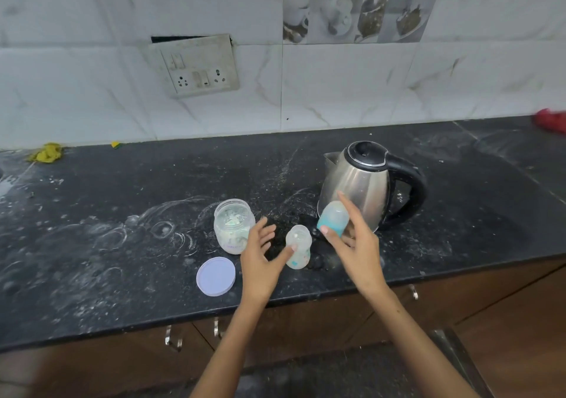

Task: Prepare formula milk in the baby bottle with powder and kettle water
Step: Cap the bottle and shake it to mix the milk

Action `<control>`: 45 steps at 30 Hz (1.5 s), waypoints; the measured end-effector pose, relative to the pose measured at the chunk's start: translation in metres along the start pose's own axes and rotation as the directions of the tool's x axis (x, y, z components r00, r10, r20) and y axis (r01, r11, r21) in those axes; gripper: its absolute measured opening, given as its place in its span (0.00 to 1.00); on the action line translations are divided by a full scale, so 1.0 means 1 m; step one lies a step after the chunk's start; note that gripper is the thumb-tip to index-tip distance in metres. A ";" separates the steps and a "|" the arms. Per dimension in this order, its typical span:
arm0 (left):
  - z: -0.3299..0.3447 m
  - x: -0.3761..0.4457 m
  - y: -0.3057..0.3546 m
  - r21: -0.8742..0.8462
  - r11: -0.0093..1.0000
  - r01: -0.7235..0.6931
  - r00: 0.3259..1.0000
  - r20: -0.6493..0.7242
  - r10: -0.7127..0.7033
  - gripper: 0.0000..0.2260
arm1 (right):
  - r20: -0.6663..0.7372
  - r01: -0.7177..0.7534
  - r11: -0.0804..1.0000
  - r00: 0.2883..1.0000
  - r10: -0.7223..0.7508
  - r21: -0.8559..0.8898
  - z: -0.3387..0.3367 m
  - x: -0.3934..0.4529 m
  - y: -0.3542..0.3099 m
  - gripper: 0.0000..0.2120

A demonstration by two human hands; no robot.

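Surface point(92, 244): dark speckled stone, bare toward its left edge.
Left hand point(260, 260): fingers spread, thumb touching translucent bottle point(298, 250).
Right hand point(352, 244): pinching teal cap point(333, 218) beside steel kettle point(358, 183).

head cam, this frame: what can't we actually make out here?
- Kettle water level: head view, steel wall and shut lid hide it.
- Bottle contents: body cloudy, blurred.
- Bottle cap teat: right hand and frosted dome cover it.
- Powder jar label: too small.
- Red item: cut by right edge.
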State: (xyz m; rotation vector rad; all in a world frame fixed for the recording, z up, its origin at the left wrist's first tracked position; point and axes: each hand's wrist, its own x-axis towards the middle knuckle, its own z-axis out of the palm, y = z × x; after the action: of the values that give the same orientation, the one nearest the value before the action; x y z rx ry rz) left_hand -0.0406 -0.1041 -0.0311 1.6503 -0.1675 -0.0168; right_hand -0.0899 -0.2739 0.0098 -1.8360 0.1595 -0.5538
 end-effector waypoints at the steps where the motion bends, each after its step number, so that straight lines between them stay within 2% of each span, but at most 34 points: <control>1: 0.002 -0.001 -0.011 0.022 0.999 0.029 0.999 0.028 -0.029 0.35 | -0.014 -0.032 0.999 0.999 0.032 0.036 -0.002 0.001 0.000 0.28; 4: 0.010 0.000 -0.031 0.108 0.994 0.019 0.994 0.108 -0.031 0.38 | -0.036 -0.115 0.981 0.992 0.122 0.157 -0.005 0.004 0.000 0.23; 9: 0.018 0.017 -0.032 0.114 0.992 -0.056 0.987 0.155 0.038 0.31 | 0.068 -0.140 0.978 0.989 0.131 0.155 0.002 0.011 0.002 0.23; 14: 0.022 0.020 -0.030 0.068 0.995 -0.068 0.982 0.178 0.055 0.22 | 0.214 -0.054 0.998 0.975 0.056 -0.015 0.015 0.018 0.005 0.24; 20: 0.031 0.015 -0.024 0.070 0.996 -0.058 0.994 0.094 0.052 0.21 | 0.328 0.030 0.981 0.944 0.035 -0.192 0.024 0.025 0.010 0.23; 23: 0.031 0.016 -0.026 0.035 0.999 -0.031 0.993 0.112 0.027 0.20 | 0.366 0.089 0.959 0.930 0.016 -0.270 0.027 0.024 0.010 0.24; 29: 0.032 0.016 -0.029 -0.006 0.999 -0.052 0.990 0.130 0.052 0.19 | 0.390 0.144 0.940 0.921 -0.013 -0.309 0.026 0.026 0.010 0.25; 33: 0.033 0.016 -0.031 -0.013 0.998 -0.069 0.989 0.127 0.071 0.17 | 0.410 0.116 0.946 0.912 0.019 -0.302 0.026 0.031 0.011 0.25; 35: 0.033 0.015 -0.031 -0.017 0.998 -0.066 0.990 0.123 0.067 0.17 | 0.374 0.098 0.930 0.926 0.045 -0.354 0.028 0.032 0.009 0.25; 37: 0.033 0.015 -0.030 -0.012 0.998 -0.066 0.992 0.109 0.067 0.17 | 0.289 0.079 0.875 0.955 0.072 -0.478 0.033 0.031 0.005 0.25; 39: 0.033 0.014 -0.030 0.009 0.997 -0.082 0.992 0.098 0.081 0.17 | 0.222 0.073 0.768 0.971 0.091 -0.636 0.039 0.029 0.001 0.27; 41: 0.032 0.014 -0.029 0.011 0.996 -0.088 0.991 0.098 0.086 0.17 | 0.227 0.086 0.700 0.968 0.110 -0.709 0.039 0.030 0.002 0.30; 42: 0.033 0.014 -0.029 0.002 0.997 -0.083 0.992 0.099 0.082 0.17 | 0.263 0.079 0.727 0.954 0.144 -0.682 0.037 0.030 0.003 0.32; 45: 0.033 0.014 -0.028 -0.035 0.997 -0.068 0.992 0.106 0.072 0.20 | 0.461 0.015 0.903 0.863 0.205 -0.430 0.025 0.032 0.006 0.40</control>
State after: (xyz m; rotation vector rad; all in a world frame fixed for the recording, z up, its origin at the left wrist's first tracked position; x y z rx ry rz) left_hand -0.0281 -0.1364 -0.0609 1.6126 -0.3055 -0.0546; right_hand -0.0499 -0.2660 0.0077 -2.3191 0.0190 0.0560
